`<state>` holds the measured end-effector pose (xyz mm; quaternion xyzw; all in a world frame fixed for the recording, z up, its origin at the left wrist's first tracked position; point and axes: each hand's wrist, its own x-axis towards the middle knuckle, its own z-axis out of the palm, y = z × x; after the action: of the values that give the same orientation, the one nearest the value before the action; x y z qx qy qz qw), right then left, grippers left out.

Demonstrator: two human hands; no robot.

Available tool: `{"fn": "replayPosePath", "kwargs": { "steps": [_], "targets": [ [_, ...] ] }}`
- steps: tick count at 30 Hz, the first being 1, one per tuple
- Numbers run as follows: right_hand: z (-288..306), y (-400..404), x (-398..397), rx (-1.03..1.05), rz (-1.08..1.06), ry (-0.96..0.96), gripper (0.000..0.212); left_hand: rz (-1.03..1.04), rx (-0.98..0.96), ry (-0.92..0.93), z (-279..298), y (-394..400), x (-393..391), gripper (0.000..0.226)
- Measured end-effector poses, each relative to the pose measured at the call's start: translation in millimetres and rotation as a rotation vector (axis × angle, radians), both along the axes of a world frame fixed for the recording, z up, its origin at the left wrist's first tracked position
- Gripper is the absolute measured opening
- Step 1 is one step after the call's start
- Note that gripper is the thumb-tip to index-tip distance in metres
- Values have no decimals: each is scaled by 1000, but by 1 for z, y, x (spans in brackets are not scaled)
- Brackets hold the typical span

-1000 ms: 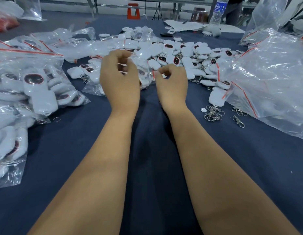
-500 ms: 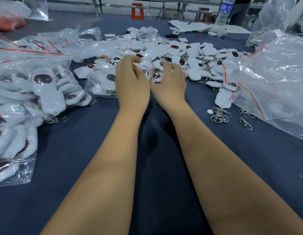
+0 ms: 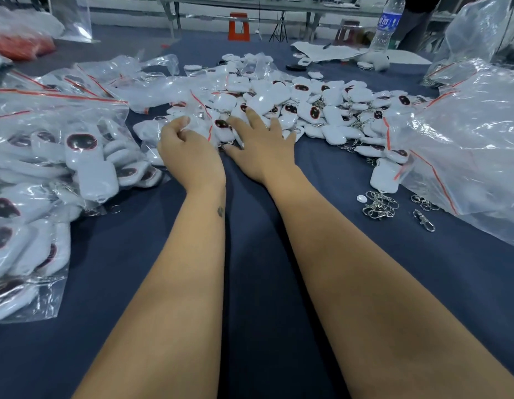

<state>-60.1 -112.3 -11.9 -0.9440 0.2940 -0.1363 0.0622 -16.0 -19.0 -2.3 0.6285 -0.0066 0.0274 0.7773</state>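
Both hands at the near rim of the fob pile, mid-tabletop.

Left hand point(image 3: 189, 152): fingers curled, gripping the small clear bag point(image 3: 202, 119), red seal strip on it, which sits at the pile's near-left side. Right hand point(image 3: 261, 144): flat, fingers straight and spread, tips resting on the pile of white fobs point(image 3: 330, 110). One dark-faced fob point(image 3: 222, 128) lies between the hands, just beside the bag. Pile spreads toward the far edge of the tabletop point(image 3: 250, 254), dark blue cloth. Filled bags point(image 3: 48, 156) along the left edge; large crumpled bag point(image 3: 466, 145) at the right edge, metal clasps point(image 3: 379, 204) near it. Water bottle point(image 3: 386, 24) at the far right corner.
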Motion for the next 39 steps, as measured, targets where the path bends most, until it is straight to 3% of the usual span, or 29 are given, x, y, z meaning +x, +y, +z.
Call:
{"fn": "replayPosePath", "kwargs": {
  "steps": [6,10,13,15,20,23,24,27,31,36,39],
  "targets": [
    [-2,1,-38,78,-124,-155,48,-46,36,-132,1,0,-13,31],
    [-2,6,-58,139,-163,-256,44,-293,436,-387,-7,1,-22,38],
    [-3,10,-68,117,-210,-300,35,-424,661,-382,-12,4,-23,40],
    [-2,11,-71,71,-259,-306,25,-423,702,-379,-12,5,-25,40],
    [4,13,-70,32,-357,-299,39,-428,774,-439,-7,5,-32,35],
    [10,14,-65,-88,-370,-430,38,-439,779,-449,-5,3,-32,33],
    [12,16,-64,-54,-345,-531,37,-446,775,-452,-5,2,-32,31],
    [13,24,-60,324,-224,-890,27,-467,767,-453,-5,1,-32,23],
    [15,37,-56,638,-180,-1123,26,-476,753,-432,-5,2,-32,21],
    [18,44,-49,1088,-153,-1206,22,-486,700,-400,-5,3,-29,21],
    [14,45,-48,1205,-154,-1140,23,-470,693,-404,-6,2,-29,24]
  ]
}}
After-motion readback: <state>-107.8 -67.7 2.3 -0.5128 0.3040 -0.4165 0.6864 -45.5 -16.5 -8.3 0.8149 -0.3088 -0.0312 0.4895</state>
